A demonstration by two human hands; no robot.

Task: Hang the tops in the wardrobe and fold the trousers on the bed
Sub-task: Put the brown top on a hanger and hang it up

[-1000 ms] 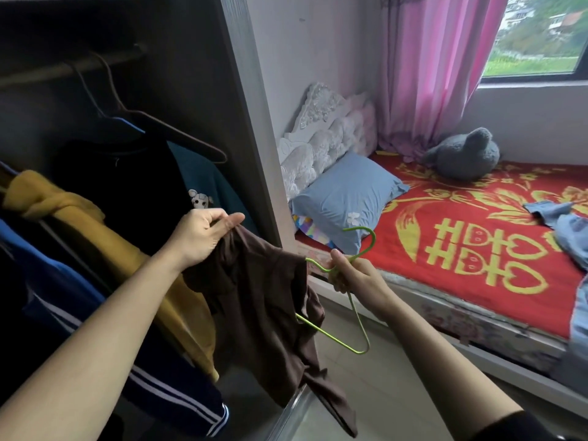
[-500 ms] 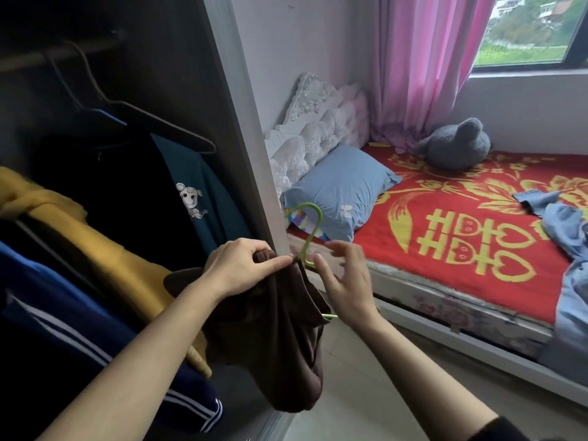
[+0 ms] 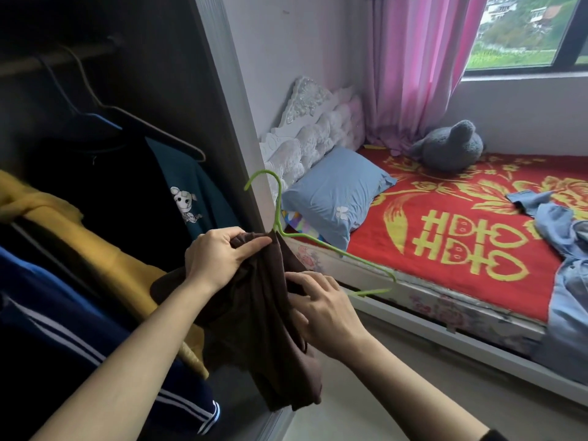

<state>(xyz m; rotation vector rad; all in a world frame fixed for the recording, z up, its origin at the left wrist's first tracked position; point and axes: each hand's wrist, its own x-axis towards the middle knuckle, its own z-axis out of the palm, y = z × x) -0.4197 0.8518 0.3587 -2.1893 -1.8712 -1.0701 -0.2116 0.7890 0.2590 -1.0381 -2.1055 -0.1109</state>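
Gripping soft brown top (image 3: 273, 329) on thin green wire hanger (image 3: 334, 249).

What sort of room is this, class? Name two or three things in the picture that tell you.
Most likely a bedroom: a bed with a blue pillow and a grey soft toy lies under a window with a pink curtain, and an open wardrobe beside it holds hanging clothes.

Home bedroom: bed (image 3: 477, 294) with red-and-gold cover, blue pillow (image 3: 337, 194), grey plush toy (image 3: 451, 148), pink curtain (image 3: 416, 68), open wardrobe (image 3: 222, 100) (clothes on its rail).
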